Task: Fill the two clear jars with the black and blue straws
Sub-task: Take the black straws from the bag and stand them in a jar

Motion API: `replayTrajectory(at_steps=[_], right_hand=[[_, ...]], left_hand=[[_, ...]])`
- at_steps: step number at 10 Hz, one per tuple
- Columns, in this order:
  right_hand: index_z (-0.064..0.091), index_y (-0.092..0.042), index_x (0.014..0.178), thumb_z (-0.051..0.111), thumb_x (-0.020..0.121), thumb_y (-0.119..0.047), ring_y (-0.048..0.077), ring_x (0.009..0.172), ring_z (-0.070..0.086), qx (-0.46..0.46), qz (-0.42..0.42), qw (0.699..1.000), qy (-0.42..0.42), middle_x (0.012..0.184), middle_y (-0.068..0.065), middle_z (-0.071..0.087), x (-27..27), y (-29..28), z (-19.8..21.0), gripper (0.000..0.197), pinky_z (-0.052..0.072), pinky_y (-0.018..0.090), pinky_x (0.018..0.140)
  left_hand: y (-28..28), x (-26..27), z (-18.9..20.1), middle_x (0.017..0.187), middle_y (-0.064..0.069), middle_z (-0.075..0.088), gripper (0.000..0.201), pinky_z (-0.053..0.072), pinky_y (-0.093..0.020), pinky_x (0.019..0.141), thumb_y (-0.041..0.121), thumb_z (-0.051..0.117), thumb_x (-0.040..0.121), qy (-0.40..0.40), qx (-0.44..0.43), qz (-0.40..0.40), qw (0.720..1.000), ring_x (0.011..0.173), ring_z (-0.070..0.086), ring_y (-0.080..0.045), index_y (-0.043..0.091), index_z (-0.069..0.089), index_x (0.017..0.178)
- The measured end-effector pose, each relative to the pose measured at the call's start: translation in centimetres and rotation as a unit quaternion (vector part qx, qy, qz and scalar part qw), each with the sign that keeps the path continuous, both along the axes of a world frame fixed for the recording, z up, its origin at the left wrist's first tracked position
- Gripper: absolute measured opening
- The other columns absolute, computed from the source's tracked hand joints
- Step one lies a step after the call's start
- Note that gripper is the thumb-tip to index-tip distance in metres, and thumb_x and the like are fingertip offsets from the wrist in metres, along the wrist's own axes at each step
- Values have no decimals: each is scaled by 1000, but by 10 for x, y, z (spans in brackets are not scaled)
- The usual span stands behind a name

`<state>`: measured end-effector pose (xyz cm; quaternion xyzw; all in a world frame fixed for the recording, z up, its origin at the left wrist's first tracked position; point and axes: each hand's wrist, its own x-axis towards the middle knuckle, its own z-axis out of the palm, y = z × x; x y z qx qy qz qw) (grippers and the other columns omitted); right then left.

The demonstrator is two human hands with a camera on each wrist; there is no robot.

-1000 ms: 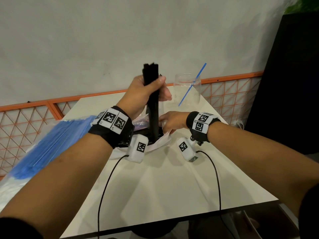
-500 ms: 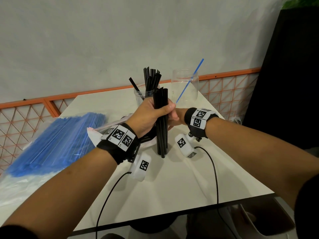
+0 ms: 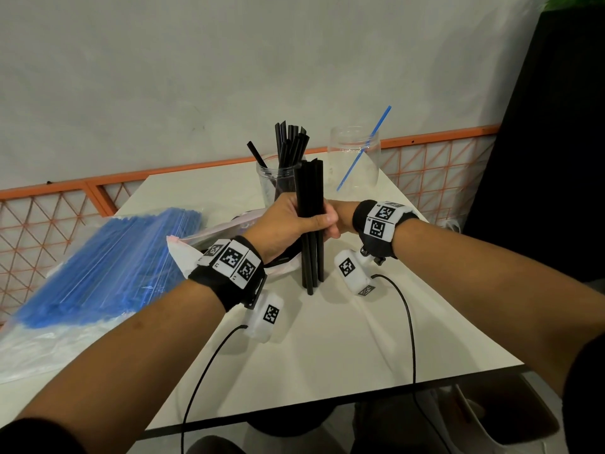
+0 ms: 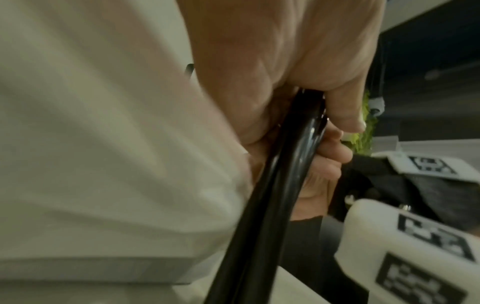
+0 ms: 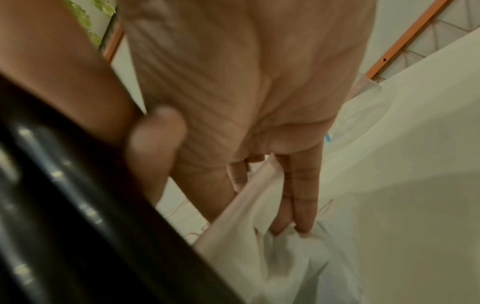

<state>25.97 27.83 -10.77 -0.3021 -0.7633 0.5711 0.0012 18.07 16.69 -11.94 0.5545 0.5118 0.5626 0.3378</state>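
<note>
Grip of the left hand [image 3: 288,221]: fingers and thumb wrapped round a bundle of long black plastic straws [image 3: 310,204], clamped at mid-length. The bundle stands upright with its lower ends on the white tabletop [image 3: 360,355]. In the left wrist view the fingers [image 4: 335,152] curl over the glossy black shafts.

The right hand [image 3: 340,217] sits just behind the bundle, beside the left thumb. In the right wrist view its fingers [image 5: 301,195] extend straight down, tips pressing a crumpled clear plastic bag [image 5: 285,257]; its grip is apart and encloses nothing.

Behind the hands stands a clear plastic jar [image 3: 271,181] with black straws upright in it. To its right stands a second clear plastic jar [image 3: 355,158] with a single blue straw [image 3: 366,145] leaning in it.

On the left part of the tabletop lies a large clear bag of blue straws [image 3: 108,263]. An orange metal lattice rail [image 3: 59,217] runs behind the tabletop.
</note>
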Motion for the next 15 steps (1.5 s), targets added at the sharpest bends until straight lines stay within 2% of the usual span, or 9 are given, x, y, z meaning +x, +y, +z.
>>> replayTrajectory(at_steps=[1,2,3,4,5,7,12,14,15], right_hand=[[23,12,144,33,101,3,39,114,59,34,-1,999,-4,128,36,50,2,-1,1,45,38,44,94],[31,12,140,42,97,7,44,117,55,58,28,998,-27,129,35,51,5,-2,3,45,41,48,99],[58,0,110,49,94,6,39,104,61,107,90,989,-39,103,18,64,-3,6,-2,20,50,44,98],[62,-13,111,58,86,7,26,102,63,148,123,980,-59,105,6,65,-6,5,-1,33,55,39,92],[50,-9,137,61,84,6,31,113,60,151,139,977,-59,130,15,57,-6,6,2,56,53,32,89],[49,-12,139,62,84,5,15,99,55,172,164,970,-54,135,15,55,-7,14,0,59,49,24,86],[37,-14,149,61,85,4,29,113,61,156,154,974,-59,140,12,48,-11,17,-4,70,54,34,92],[36,-14,149,61,85,3,28,113,60,160,159,973,-54,141,11,48,-11,18,-6,70,54,33,92],[36,-15,149,61,85,3,26,114,60,163,162,972,-54,141,11,48,-12,18,-6,71,55,31,91]], left_hand=[[1,-1,-5,78,-15,70,10,54,-36,76,13,67,91,-5,-3,-5,1000,79,65,-28,6,71,84],[2,0,-4,76,-15,70,13,54,-40,79,10,62,94,4,-1,-8,1000,79,63,-33,6,69,84],[1,-3,17,72,-12,70,12,57,-42,79,12,62,93,5,25,25,999,76,69,-32,11,68,83],[4,-22,59,70,-9,70,7,59,-39,76,11,61,93,-29,83,78,993,70,71,-25,8,65,88],[10,-41,99,69,-8,70,7,59,-46,84,6,57,97,-28,138,125,982,70,70,-25,6,61,91],[31,-68,134,68,-7,69,7,57,-39,81,6,57,96,-2,229,237,944,76,71,-30,7,60,90],[79,-96,67,68,-6,70,9,54,-33,72,14,66,91,65,59,344,935,59,63,-17,11,62,83],[79,-100,71,91,-6,68,30,48,-17,71,11,63,87,197,104,404,887,75,63,-11,23,55,113],[80,-100,68,108,-5,62,31,48,-30,84,17,48,99,379,50,369,847,94,59,-18,22,61,127]])
